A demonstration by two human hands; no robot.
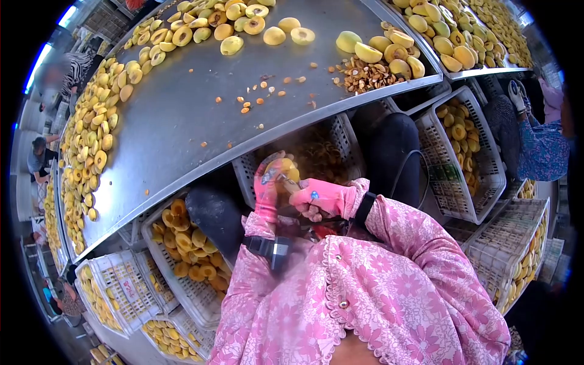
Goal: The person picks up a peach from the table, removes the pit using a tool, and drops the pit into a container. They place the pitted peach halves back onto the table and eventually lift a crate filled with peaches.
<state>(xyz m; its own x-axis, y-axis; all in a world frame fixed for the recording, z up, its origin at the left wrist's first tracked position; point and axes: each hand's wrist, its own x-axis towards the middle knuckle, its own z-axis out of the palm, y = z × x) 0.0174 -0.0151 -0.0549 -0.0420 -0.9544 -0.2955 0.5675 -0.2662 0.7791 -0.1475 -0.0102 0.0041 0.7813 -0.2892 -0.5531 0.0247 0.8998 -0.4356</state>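
Note:
My left hand [266, 185], in a pink fingerless glove, closes around a yellow peach half [289, 170] in front of my body, over a crate. My right hand [323, 198], gloved the same way, is closed close beside it. A short, narrow tool [290, 185] sticks out of the right fist toward the fruit; its exact kind and its tip are hard to make out. Below the hands, a white plastic crate [246, 184] holds brownish scraps that look blurred.
A metal table [176, 115] carries many peach halves [100, 131] along its far edge. On its right lie a heap of pits [367, 76] and several peaches. Crates of halves stand left [182, 277] and right [486, 198] of my legs. Other people work at both sides.

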